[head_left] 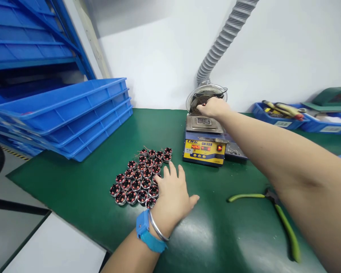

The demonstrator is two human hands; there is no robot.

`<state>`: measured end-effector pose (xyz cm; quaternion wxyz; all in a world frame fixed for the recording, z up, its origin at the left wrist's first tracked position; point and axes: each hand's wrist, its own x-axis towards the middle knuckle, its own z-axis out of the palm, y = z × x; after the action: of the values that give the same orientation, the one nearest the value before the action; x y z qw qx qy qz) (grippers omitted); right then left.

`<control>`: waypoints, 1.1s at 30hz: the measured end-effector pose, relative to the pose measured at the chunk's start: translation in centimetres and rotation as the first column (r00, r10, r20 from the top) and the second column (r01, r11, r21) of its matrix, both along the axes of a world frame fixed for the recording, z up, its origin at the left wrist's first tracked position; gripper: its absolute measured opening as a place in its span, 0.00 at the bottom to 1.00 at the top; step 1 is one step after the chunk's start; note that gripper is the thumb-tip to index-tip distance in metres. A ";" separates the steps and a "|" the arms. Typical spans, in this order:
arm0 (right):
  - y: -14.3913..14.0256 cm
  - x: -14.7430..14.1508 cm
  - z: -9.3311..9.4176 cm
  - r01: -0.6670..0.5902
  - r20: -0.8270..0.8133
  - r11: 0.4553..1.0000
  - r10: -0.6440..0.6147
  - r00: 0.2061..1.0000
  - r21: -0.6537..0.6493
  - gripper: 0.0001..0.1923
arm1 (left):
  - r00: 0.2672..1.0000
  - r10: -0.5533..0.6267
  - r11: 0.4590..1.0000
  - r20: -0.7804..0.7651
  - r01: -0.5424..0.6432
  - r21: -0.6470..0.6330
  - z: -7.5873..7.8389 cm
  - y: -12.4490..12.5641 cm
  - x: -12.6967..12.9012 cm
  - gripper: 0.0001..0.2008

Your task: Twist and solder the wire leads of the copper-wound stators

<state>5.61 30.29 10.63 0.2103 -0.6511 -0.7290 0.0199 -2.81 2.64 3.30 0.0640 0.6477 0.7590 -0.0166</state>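
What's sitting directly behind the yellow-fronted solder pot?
A small round wire-guarded fan under a grey ribbed duct hose. The right hand covers the fan's lower right part.

You're at electronics assembly workshop bench: green work mat (82,189), stacked blue plastic trays (74,113), yellow-fronted solder pot (204,146), grey ribbed extraction hose (224,38).

The person is wearing a blue wrist strap (147,232) and a thin silver bangle (157,227) on the left wrist; both forearms are showing bare, without sleeves.
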 end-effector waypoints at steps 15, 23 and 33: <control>-0.2 0.3 0.7 -0.011 -0.027 1.000 0.011 1.000 0.026 0.24 | 1.000 0.016 0.999 0.026 -0.015 -0.049 -0.1 0.2 -0.2 0.44; -0.9 0.4 0.7 -0.022 -0.044 1.000 0.021 0.999 -0.002 0.23 | 0.999 0.013 0.999 0.037 -0.011 -0.043 0.1 0.2 -0.2 0.44; -1.6 2.1 2.3 -0.061 -0.159 0.997 0.067 0.985 0.042 0.17 | 0.999 0.033 0.996 0.036 -0.029 -0.088 -0.5 0.6 -0.4 0.45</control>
<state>7.69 28.70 12.92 0.2796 -0.6197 -0.7304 0.0656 -3.21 3.25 2.84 0.1066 0.6326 0.7662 -0.0366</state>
